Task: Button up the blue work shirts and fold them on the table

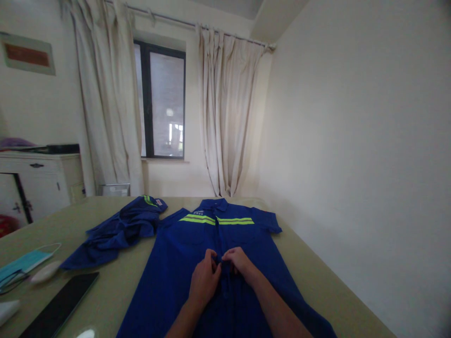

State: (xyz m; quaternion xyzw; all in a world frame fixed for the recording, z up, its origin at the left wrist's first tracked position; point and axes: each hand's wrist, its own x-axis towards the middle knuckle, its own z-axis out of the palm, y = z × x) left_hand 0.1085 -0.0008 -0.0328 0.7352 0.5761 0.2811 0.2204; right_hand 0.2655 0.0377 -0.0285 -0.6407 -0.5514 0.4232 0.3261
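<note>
A blue short-sleeved work shirt [176,263] with yellow-green reflective stripes lies spread face up, its collar at the far end. At the middle of its front opening, my left hand [206,277] pinches the placket from the left side. My right hand [239,263] is closed on the shirt's front edge just to the right, fingertips almost meeting those of the left. Whatever small part sits between the fingers, perhaps a button, is hidden.
Left of the shirt lies a crumpled blue garment [120,230]. A black phone-like slab [59,305], a light blue face mask [26,263] and a white mouse-shaped object [45,272] rest on the table [317,281]. A wall [352,141] runs along the right.
</note>
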